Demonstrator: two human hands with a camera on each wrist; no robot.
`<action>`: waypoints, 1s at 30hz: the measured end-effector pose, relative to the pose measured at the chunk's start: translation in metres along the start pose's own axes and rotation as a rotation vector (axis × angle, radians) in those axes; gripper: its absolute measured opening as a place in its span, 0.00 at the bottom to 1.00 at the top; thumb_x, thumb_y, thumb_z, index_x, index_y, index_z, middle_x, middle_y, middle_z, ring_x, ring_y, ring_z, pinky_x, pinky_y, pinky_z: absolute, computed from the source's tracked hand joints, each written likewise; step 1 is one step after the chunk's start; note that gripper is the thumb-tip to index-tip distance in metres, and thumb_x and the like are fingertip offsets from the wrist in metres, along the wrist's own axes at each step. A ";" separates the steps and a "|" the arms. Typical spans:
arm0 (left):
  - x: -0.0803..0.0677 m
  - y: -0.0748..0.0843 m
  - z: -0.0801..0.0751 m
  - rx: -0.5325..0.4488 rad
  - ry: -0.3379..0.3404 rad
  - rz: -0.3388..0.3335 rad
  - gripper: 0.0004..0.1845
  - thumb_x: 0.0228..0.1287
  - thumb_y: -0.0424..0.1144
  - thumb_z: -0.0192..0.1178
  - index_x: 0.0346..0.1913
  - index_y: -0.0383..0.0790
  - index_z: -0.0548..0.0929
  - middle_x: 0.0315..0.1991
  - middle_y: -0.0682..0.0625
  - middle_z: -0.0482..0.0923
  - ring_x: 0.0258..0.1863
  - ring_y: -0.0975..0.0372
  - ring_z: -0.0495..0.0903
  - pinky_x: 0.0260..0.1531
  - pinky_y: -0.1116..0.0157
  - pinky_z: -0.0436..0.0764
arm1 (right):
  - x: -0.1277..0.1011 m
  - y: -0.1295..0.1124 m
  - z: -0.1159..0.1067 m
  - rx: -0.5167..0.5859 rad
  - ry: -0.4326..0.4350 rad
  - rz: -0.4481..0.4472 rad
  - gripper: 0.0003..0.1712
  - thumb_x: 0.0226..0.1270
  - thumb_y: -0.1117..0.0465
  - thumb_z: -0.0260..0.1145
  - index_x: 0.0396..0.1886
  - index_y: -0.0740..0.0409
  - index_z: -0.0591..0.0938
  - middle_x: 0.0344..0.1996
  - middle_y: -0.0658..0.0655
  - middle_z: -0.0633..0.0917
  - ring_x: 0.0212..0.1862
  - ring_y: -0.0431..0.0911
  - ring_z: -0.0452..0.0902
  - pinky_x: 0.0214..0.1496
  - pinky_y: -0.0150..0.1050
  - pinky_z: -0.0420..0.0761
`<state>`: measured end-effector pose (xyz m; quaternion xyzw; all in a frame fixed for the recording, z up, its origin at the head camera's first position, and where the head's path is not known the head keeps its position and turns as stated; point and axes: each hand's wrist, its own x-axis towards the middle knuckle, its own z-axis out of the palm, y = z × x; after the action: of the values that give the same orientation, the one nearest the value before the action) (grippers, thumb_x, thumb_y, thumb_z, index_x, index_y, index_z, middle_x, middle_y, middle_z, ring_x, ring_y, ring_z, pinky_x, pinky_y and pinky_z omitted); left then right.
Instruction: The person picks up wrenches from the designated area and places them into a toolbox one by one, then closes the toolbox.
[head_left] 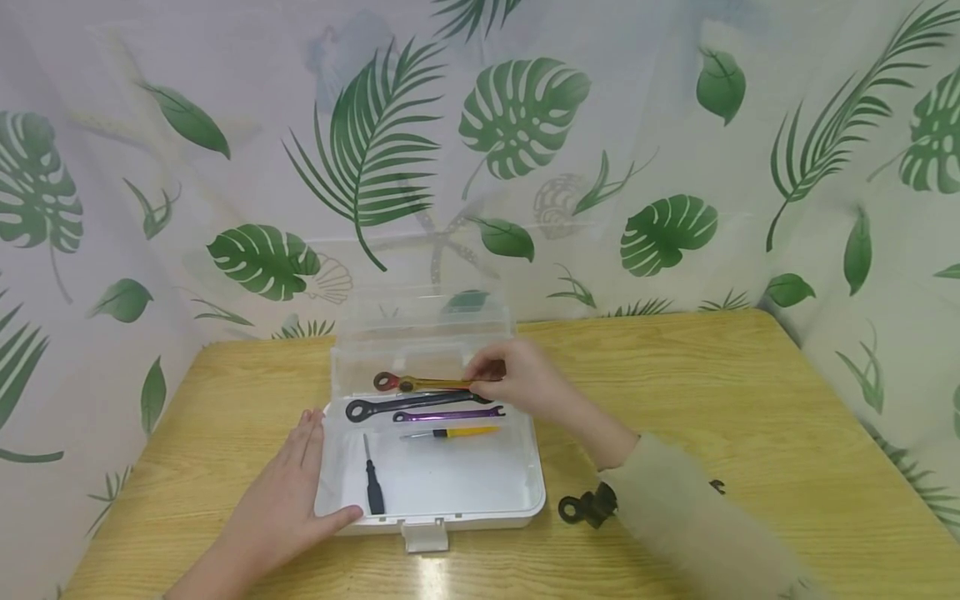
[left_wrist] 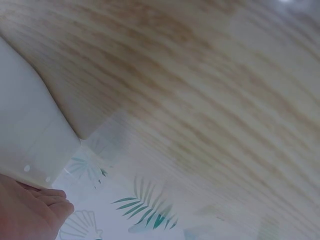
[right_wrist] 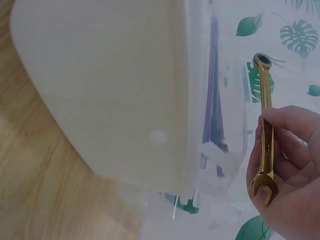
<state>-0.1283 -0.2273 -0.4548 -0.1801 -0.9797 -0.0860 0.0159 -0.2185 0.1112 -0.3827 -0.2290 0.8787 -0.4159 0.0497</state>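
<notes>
My right hand (head_left: 525,385) pinches the gold wrench (head_left: 423,383) at the box's (head_left: 450,500) twelve o'clock; my left hand (head_left: 281,500), fingers flat, steadies its nine o'clock wall.

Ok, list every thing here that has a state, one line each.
Box: lid open, propped up behind.
Gold wrench: held by right hand, at the box's back.
Black wrench: lying in box.
Purple wrench: lying in box.
Yellow screwdriver: lying in box.
Black screwdriver: lying in box.
Left hand: flat against box's left side.
Black clip: on table, partly behind sleeve.
</notes>
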 end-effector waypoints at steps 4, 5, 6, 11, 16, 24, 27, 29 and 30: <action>0.000 -0.001 0.000 -0.005 0.005 -0.001 0.67 0.62 0.74 0.64 0.80 0.18 0.54 0.82 0.24 0.53 0.82 0.34 0.57 0.79 0.40 0.66 | 0.006 -0.002 0.007 -0.009 -0.021 -0.006 0.04 0.67 0.71 0.74 0.40 0.64 0.91 0.37 0.59 0.92 0.35 0.40 0.81 0.39 0.27 0.83; 0.000 -0.001 0.000 -0.007 0.000 -0.005 0.67 0.62 0.75 0.63 0.80 0.18 0.53 0.82 0.24 0.53 0.82 0.34 0.57 0.80 0.40 0.66 | 0.008 -0.003 0.009 -0.015 -0.026 -0.007 0.04 0.67 0.71 0.74 0.40 0.63 0.92 0.37 0.58 0.92 0.35 0.40 0.81 0.39 0.27 0.83; 0.000 -0.001 0.000 -0.005 0.001 -0.005 0.67 0.62 0.75 0.63 0.80 0.18 0.53 0.82 0.24 0.53 0.82 0.34 0.57 0.80 0.40 0.66 | 0.009 -0.003 0.011 -0.020 -0.031 -0.009 0.04 0.67 0.70 0.74 0.40 0.63 0.92 0.37 0.58 0.92 0.35 0.40 0.80 0.39 0.27 0.82; 0.001 -0.001 0.001 0.002 -0.003 -0.007 0.68 0.61 0.76 0.63 0.80 0.18 0.54 0.82 0.24 0.53 0.82 0.34 0.58 0.79 0.40 0.67 | 0.012 -0.005 0.019 -0.014 -0.050 0.003 0.04 0.68 0.70 0.74 0.40 0.62 0.92 0.39 0.58 0.93 0.35 0.41 0.79 0.38 0.26 0.82; 0.001 0.000 0.001 -0.003 -0.005 -0.008 0.68 0.61 0.76 0.63 0.80 0.18 0.54 0.82 0.24 0.53 0.82 0.34 0.57 0.79 0.40 0.66 | 0.015 -0.004 0.026 -0.013 -0.045 0.015 0.05 0.69 0.70 0.74 0.40 0.61 0.92 0.39 0.57 0.93 0.35 0.41 0.79 0.39 0.26 0.82; 0.000 0.000 0.000 -0.007 -0.006 -0.012 0.68 0.61 0.76 0.63 0.80 0.18 0.54 0.82 0.25 0.53 0.82 0.34 0.57 0.79 0.40 0.67 | 0.019 -0.003 0.033 -0.038 -0.041 0.008 0.04 0.69 0.70 0.73 0.40 0.60 0.92 0.38 0.57 0.93 0.36 0.40 0.81 0.40 0.26 0.84; 0.000 0.001 0.000 -0.009 -0.007 -0.013 0.68 0.61 0.76 0.63 0.80 0.18 0.54 0.82 0.25 0.53 0.82 0.34 0.58 0.79 0.40 0.67 | 0.021 -0.004 0.034 -0.054 -0.038 0.014 0.05 0.70 0.69 0.73 0.41 0.60 0.92 0.38 0.56 0.93 0.36 0.41 0.81 0.41 0.27 0.84; 0.000 0.001 0.000 -0.009 -0.008 -0.015 0.68 0.61 0.76 0.63 0.80 0.18 0.54 0.82 0.25 0.53 0.82 0.34 0.58 0.79 0.40 0.67 | 0.022 -0.004 0.035 -0.071 -0.031 0.016 0.04 0.70 0.69 0.73 0.41 0.59 0.92 0.38 0.56 0.93 0.36 0.41 0.81 0.41 0.28 0.84; 0.000 0.001 0.000 -0.008 -0.009 -0.016 0.68 0.61 0.76 0.63 0.80 0.18 0.54 0.82 0.25 0.53 0.82 0.34 0.58 0.79 0.40 0.67 | 0.023 -0.003 0.036 -0.078 -0.029 0.016 0.04 0.70 0.69 0.73 0.41 0.59 0.93 0.38 0.56 0.93 0.36 0.41 0.81 0.42 0.28 0.85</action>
<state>-0.1278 -0.2266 -0.4548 -0.1729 -0.9808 -0.0895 0.0102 -0.2275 0.0739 -0.4013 -0.2299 0.8953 -0.3774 0.0566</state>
